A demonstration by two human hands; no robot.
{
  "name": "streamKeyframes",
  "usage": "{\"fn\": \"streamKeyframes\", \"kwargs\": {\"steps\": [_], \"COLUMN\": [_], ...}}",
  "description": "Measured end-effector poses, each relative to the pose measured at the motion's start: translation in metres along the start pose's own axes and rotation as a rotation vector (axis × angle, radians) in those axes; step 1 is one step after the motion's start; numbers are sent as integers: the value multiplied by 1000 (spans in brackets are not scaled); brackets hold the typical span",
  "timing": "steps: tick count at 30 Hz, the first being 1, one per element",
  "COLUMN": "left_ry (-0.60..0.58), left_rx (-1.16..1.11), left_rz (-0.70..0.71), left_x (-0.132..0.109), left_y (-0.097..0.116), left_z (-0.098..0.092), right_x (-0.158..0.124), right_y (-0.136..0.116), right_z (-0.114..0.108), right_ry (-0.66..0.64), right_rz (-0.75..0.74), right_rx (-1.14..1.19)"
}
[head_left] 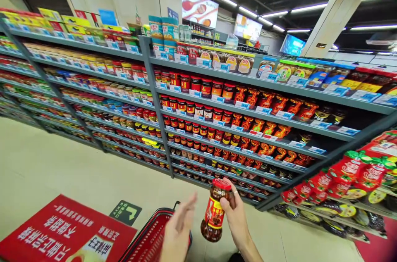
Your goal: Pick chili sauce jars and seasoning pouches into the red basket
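Note:
A glass jar of dark chili sauce (215, 212), with a red lid and a red and yellow label, is held up slightly tilted in front of me. My right hand (234, 212) grips its right side, thumb near the top of the label and a ring on one finger. To the left of the jar, my left hand (179, 227) is raised apart from it, slightly blurred, fingers stretched out and holding nothing. Beneath that hand is a red shopping basket (148, 235) with a black rim, partly covered by my forearm.
Long grey shelves (198, 67) filled with sauce jars run across the aisle. At right, a rack carries red packages (347, 173) and dark-wrapped packs. A red floor sign (62, 233) lies at lower left beside a dark green exit marker (125, 212) on the pale floor.

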State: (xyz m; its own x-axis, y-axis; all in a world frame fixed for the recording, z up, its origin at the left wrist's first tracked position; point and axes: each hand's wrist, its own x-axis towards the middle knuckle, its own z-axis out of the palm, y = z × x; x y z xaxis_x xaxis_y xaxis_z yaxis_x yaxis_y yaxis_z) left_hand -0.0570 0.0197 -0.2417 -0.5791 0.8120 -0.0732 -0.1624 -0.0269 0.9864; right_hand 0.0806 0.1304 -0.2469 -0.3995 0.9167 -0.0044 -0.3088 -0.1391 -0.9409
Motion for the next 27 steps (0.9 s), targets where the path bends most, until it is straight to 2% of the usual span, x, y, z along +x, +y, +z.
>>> {"fn": "streamKeyframes", "kwargs": {"steps": [2,6,9,14,17,22,27], "left_ry": [-67,-84,-86,-1,52,106,210], "left_rx": [-43,-77,-109,-188,-216,-254,-246], "left_rz": [-44,-102,-102,-133,-130,-126,-122], "left_x": [-5,-12,-10,-15,-22,-28,-26], "left_y": [-11,-27,-24,-16,-17,-17,-30], "left_z": [11,26,21,15,17,14,-5], "right_x": [-3,-6,-9,-20,-29,-34,-28], "right_y": [-2,1,14,47,59,63,52], "right_z": [6,12,5,-12,-12,-2,16], "right_ry": [-39,-92,-156,-132,-179,-78,-238], "right_rz": [6,29,46,39,94,114,161], "right_rx": [-8,1,23,-112,-91,-52,-130]}}
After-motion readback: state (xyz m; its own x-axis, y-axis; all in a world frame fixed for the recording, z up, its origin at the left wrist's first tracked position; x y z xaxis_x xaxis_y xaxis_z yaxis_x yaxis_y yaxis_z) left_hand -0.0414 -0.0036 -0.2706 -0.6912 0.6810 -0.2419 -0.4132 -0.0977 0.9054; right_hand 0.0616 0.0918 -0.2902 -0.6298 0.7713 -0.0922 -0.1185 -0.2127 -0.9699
